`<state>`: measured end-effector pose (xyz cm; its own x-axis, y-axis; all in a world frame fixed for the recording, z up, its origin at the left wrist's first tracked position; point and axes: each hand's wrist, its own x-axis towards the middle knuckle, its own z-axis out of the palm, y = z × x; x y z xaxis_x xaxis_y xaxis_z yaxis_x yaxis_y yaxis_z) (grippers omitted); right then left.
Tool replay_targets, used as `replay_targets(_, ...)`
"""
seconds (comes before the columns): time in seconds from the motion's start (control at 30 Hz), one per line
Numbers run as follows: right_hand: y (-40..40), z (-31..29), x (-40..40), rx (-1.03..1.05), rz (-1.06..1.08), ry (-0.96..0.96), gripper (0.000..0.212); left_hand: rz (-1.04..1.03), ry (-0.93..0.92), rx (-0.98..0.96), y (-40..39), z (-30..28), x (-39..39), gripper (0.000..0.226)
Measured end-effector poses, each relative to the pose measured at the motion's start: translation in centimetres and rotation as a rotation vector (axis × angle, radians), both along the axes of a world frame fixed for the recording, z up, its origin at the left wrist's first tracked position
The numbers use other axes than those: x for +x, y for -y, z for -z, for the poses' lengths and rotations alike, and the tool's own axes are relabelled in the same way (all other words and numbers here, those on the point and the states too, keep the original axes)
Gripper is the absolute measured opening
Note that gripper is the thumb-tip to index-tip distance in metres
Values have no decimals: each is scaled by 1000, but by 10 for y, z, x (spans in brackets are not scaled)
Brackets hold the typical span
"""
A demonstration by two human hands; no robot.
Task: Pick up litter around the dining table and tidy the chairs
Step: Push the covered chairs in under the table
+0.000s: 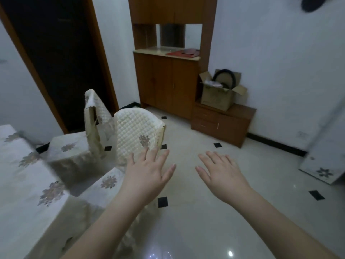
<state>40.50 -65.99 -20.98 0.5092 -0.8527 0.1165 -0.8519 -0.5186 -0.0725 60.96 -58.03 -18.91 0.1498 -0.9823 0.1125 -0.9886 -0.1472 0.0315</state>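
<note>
We hold our left hand (pixel 147 176) and right hand (pixel 222 174) out flat, fingers spread, grasping nothing. The nearer quilted chair (pixel 138 131) stands just beyond our left fingertips, the cloth-covered worktop (pixel 28 165) farther left.

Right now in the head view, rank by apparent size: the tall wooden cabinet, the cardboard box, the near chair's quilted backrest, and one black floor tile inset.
1. Tall wooden cabinet, clearly largest.
2. Quilted backrest, though it is nearer the camera.
3. Cardboard box, smaller in view, but farther away.
4. Black floor tile inset, smallest.
</note>
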Motion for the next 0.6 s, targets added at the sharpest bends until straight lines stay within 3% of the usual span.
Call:
replay_targets(0.17,62,-6,-22,-12,60,28,72,60,12,-48,76,-8,-24,74)
replay_targets(0.33,141,-14,-52,-51,99,82,55,85,-5,-54,149,-20,-54,74)
replay_targets(0.5,217,-28,-70,-92,83,92,80,42,36,-90,226,-36,-66,75)
replay_targets(0.6,260,-32,-71,-104,68,125,80,21,47,-95,264,-41,-66,71)
